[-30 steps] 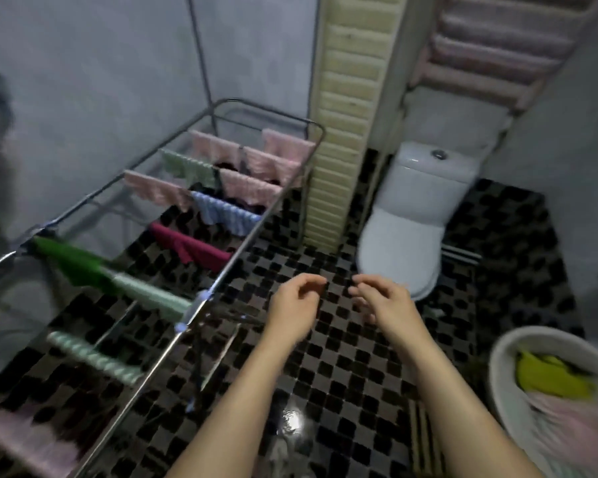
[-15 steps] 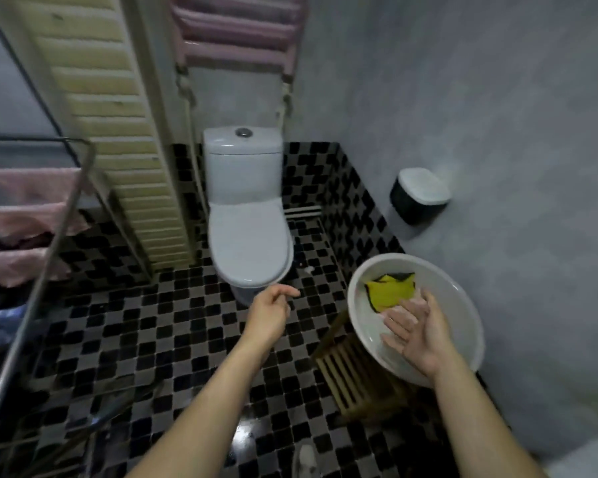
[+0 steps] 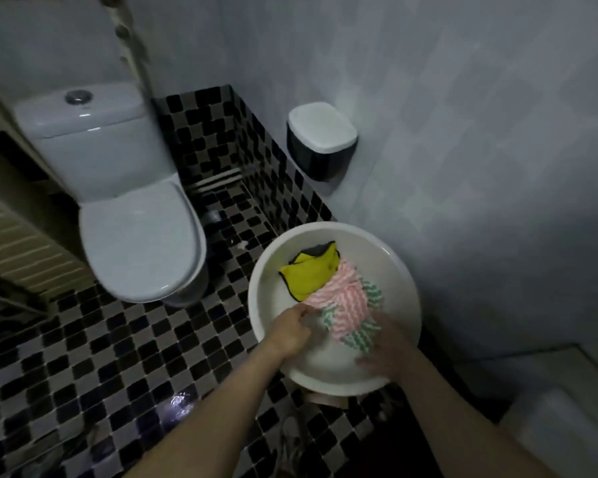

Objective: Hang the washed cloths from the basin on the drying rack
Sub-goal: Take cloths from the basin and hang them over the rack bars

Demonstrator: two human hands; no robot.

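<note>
White, smooth, round basin [image 3: 259, 288] holds crumpled cloths [image 3: 342, 301]; our left hand [image 3: 292, 327] pinches their edge, right hand [image 3: 385, 350] lies flat on them, blurred. Toilet [image 3: 135, 236] stands left of the basin.

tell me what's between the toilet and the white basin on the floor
In the head view, only bare black-and-grey checkered floor tile separates the toilet from the basin; nothing stands in that gap.
</note>
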